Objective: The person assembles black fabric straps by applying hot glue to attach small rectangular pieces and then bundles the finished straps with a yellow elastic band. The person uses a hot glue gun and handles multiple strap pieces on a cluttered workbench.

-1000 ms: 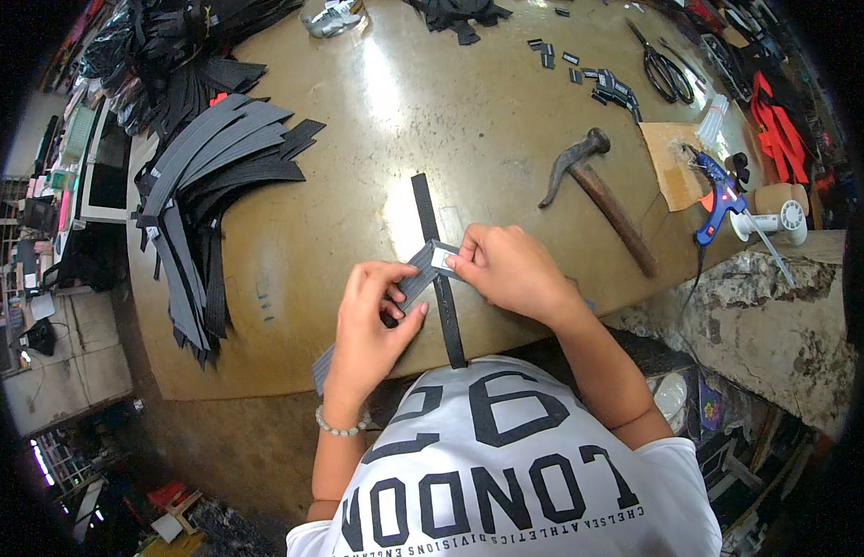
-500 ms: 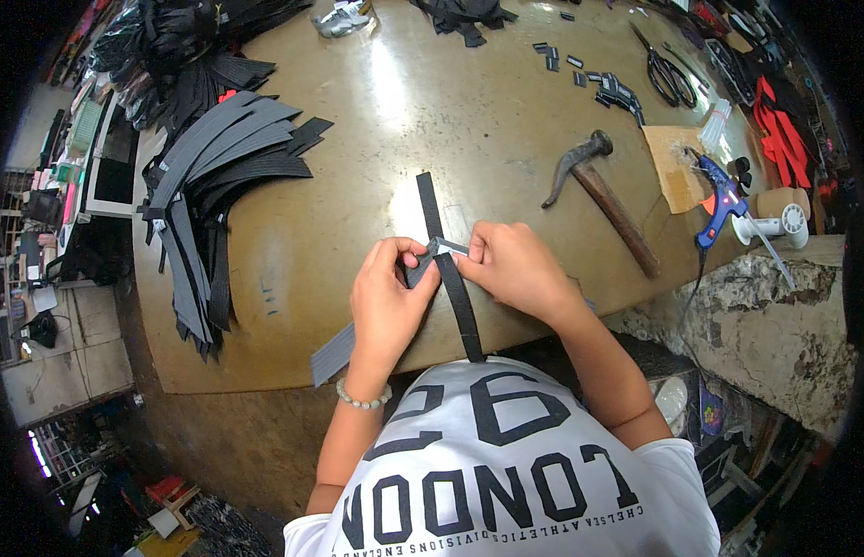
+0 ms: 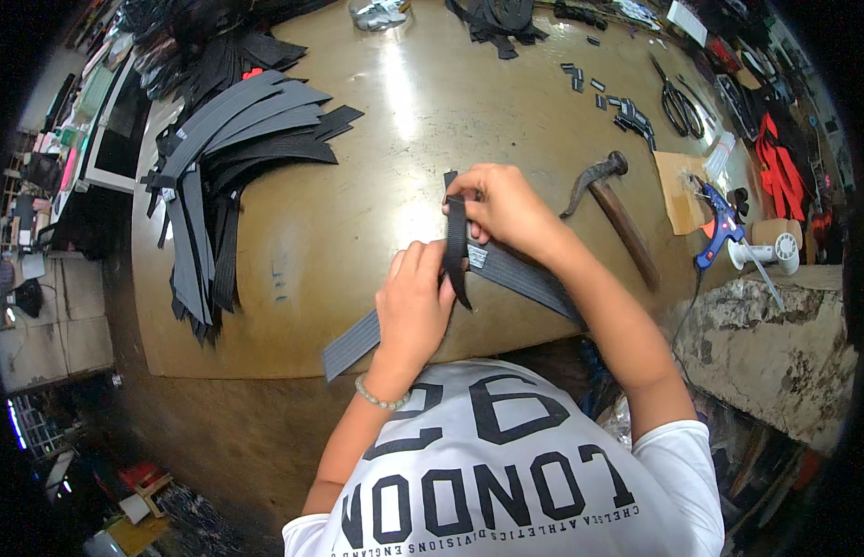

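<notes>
Webbing strap (image 3: 457, 237), black and narrow, lies at the front middle of the worktable (image 3: 330, 232), between the wearer's two hands. From my remote post I record its long axis as running roughly away from the body, while a ribbed grey band (image 3: 525, 278) crosses beneath it and bends there, both arms of the band sloping back toward the wearer. The governing relation is this crossing: the left hand (image 3: 413, 292) is the nearer to it, and the right hand (image 3: 497, 200) sits beyond it, toward the strap's far end.

Relative to the fingers, I find the strap directly below the right fingertips, its near end hanging past the crossing toward the shirt, just right of the left thumb. Right thumb and forefinger are pressed together, pinching the strap's upper part. Left fingers are bunched over the band beside the crossing; their tips are hidden, and I cannot tell whether they pinch it or merely press on it.

A white label (image 3: 477, 256) shows on the band, just right of the strap. I also note a claw hammer (image 3: 625, 227) right of the right forearm, and a pile of grey and black bands (image 3: 201, 176) well to the left.
</notes>
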